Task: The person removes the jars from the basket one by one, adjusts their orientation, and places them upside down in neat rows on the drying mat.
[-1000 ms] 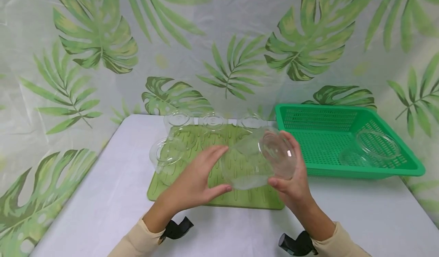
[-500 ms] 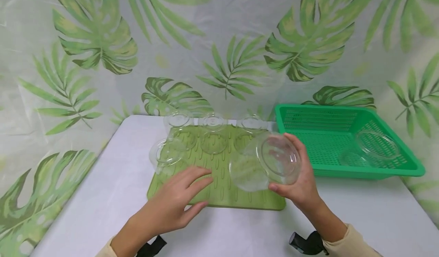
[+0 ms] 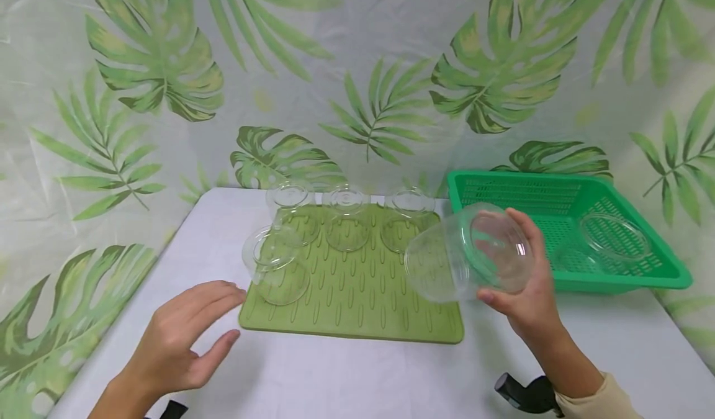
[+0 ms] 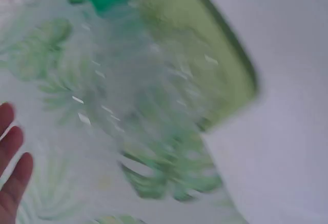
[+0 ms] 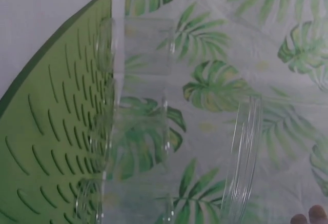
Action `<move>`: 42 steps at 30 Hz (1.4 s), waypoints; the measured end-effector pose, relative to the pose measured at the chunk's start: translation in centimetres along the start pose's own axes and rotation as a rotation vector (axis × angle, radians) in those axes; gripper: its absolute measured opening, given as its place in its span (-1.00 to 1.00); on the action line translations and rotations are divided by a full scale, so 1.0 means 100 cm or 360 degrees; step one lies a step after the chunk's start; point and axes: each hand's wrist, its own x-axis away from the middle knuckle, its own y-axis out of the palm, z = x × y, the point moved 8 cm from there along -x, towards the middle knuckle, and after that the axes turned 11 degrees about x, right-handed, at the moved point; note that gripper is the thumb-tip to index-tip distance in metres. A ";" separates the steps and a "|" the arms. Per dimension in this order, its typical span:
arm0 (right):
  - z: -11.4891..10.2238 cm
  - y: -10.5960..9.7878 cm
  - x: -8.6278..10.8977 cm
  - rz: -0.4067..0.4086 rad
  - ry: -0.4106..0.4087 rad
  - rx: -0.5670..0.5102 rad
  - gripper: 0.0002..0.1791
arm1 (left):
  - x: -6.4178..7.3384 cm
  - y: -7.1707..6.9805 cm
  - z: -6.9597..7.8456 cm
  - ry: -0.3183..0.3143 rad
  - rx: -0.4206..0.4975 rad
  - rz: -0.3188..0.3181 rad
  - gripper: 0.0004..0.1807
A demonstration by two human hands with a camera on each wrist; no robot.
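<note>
My right hand [image 3: 530, 282] grips a clear round container [image 3: 436, 267] by its wide, ringed end, thumb below and fingers round the far side. It is tilted, with its narrower end pointing left over the right part of the green ribbed mat [image 3: 357, 295]. In the right wrist view, the ringed end [image 5: 243, 157] shows edge-on, with fingertips [image 5: 316, 215] at the lower corner. My left hand [image 3: 179, 332] is empty, fingers loosely extended, beside the mat's front left corner. Nearest to it on the mat stands another clear container [image 3: 274, 264]. The left wrist view is blurred.
Three more clear containers stand along the mat's back edge, the middle one [image 3: 347, 220] between the other two. At the right back is a green perforated basket [image 3: 519, 220] with a clear container [image 3: 609, 239] lying inside. A leaf-patterned cloth [image 3: 374, 65] hangs behind the white table.
My left hand has let go of the container and moved left, off the mat. My right hand has carried the container rightward, toward the basket.
</note>
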 end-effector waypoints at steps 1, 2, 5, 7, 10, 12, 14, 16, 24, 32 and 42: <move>0.000 -0.001 0.001 0.0011 -0.0011 -0.0020 0.08 | 0.008 -0.006 -0.007 -0.0040 -0.0026 0.0022 -0.58; -0.001 -0.002 0.001 0.0020 -0.0023 -0.0036 0.07 | 0.017 -0.012 -0.014 -0.0083 -0.0057 0.0034 -0.56; 0.000 -0.004 0.006 0.0044 -0.0044 -0.0060 0.05 | 0.045 -0.024 -0.037 -0.0286 -0.0144 -0.0024 -0.49; 0.001 -0.005 0.008 0.0053 -0.0029 -0.0044 0.06 | 0.062 -0.026 -0.052 -0.0460 -0.0193 -0.0139 -0.45; 0.003 -0.009 0.011 0.0059 0.0036 0.0057 0.09 | 0.086 -0.022 -0.072 -0.0735 -0.0273 -0.0375 -0.47; 0.005 -0.012 0.012 0.0055 0.0090 0.0155 0.11 | 0.098 -0.017 -0.082 -0.0880 -0.0334 -0.0531 -0.37; 0.005 -0.015 0.012 0.0038 0.0134 0.0252 0.13 | 0.106 -0.010 -0.089 -0.0974 -0.0385 -0.0672 -0.21; 0.005 -0.017 0.011 0.0021 0.0166 0.0306 0.16 | 0.110 -0.004 -0.095 -0.1013 -0.0407 -0.0778 -0.16; 0.005 -0.016 0.006 0.0021 0.0214 0.0430 0.21 | 0.112 0.023 -0.114 -0.0942 -0.0377 -0.1042 -0.19; 0.016 -0.001 0.000 -0.0115 0.0251 0.0479 0.19 | 0.115 0.038 -0.122 -0.1022 -0.0296 -0.1148 -0.19; 0.032 0.009 -0.005 -0.0229 0.0430 0.0804 0.20 | 0.123 0.054 -0.124 -0.1164 -0.0217 -0.1263 -0.17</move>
